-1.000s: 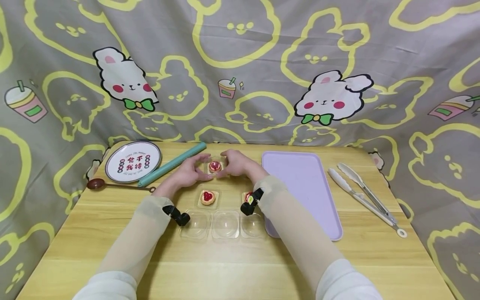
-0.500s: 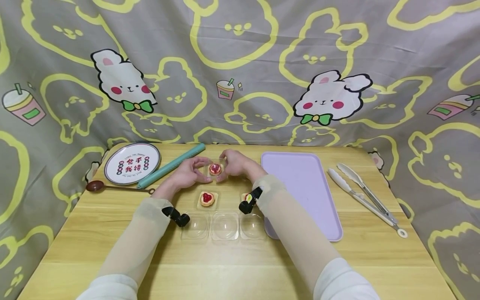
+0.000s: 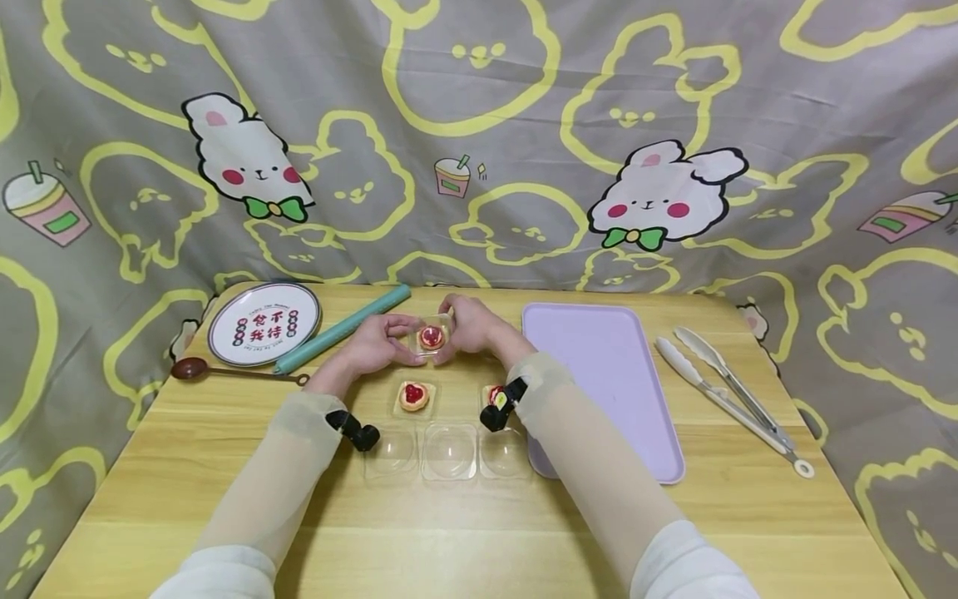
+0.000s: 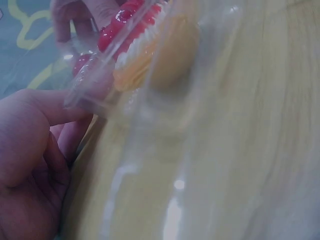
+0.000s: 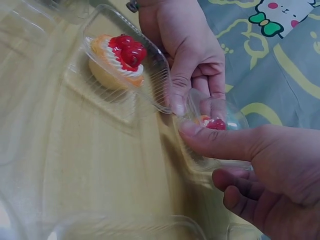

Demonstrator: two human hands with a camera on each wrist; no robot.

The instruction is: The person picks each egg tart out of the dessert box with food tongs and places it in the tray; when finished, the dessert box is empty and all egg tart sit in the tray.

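Observation:
At the back middle of the table, my left hand (image 3: 377,343) and right hand (image 3: 473,324) hold a small clear plastic box (image 3: 422,353) between them from both sides. Inside it is a tart (image 3: 432,336) with red topping. In the right wrist view, my right hand (image 5: 280,170) has its thumb on the near side and fingers behind; my left hand (image 5: 187,40) grips the other side. Nearer me, a tart with cream and red fruit (image 3: 414,397) sits in another clear box. A third tart (image 3: 494,395) is partly hidden by the right wrist camera.
In front lie clear plastic pieces (image 3: 449,451) in a row. A lilac tray (image 3: 609,387) and metal tongs (image 3: 737,399) lie to the right. To the left are a round plate (image 3: 265,324), a teal roll (image 3: 344,329) and a brown spoon (image 3: 190,369).
Both hands and the held box have shifted slightly toward me. The other tarts, the clear pieces and the tray stay where they were.

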